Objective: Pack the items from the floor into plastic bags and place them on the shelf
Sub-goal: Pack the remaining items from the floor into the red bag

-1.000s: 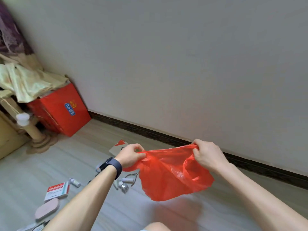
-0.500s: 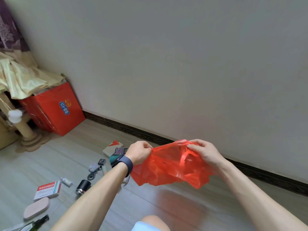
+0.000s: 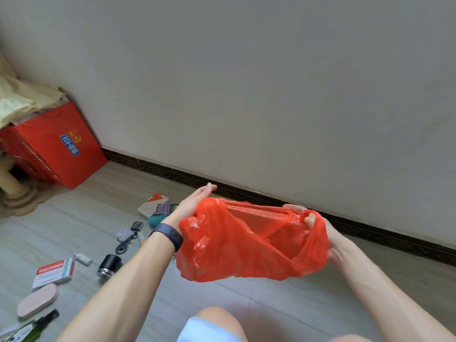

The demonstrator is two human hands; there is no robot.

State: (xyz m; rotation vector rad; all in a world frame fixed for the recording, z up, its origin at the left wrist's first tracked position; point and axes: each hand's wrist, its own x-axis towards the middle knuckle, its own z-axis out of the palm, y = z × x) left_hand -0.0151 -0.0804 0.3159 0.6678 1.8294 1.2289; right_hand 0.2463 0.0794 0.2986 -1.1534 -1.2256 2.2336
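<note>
A red plastic bag (image 3: 246, 245) hangs in the air between my hands, its mouth spread wide. My left hand (image 3: 195, 206) has straight fingers against the left edge of the mouth. My right hand (image 3: 320, 228) holds the right side, with the thumb hooked through a handle loop. On the floor to the left lie a white box with a red corner (image 3: 153, 202), a dark card (image 3: 166, 208), a bunch of keys (image 3: 127, 235), a black cylinder (image 3: 109, 265), a small white bottle (image 3: 82, 259), a red and white box (image 3: 53, 274), a pink case (image 3: 38, 301) and a green bottle (image 3: 34, 325).
A red carton (image 3: 56, 146) with cloth piled on it stands in the left corner, beside a beige post base (image 3: 14, 193). A grey wall with a dark skirting board (image 3: 271, 198) runs behind the bag. My knee (image 3: 214, 324) shows at the bottom.
The bag's mouth has been pulled open. My left hand went from pinching the rim to straight fingers at the opening. The right thumb has slipped into a handle loop.
</note>
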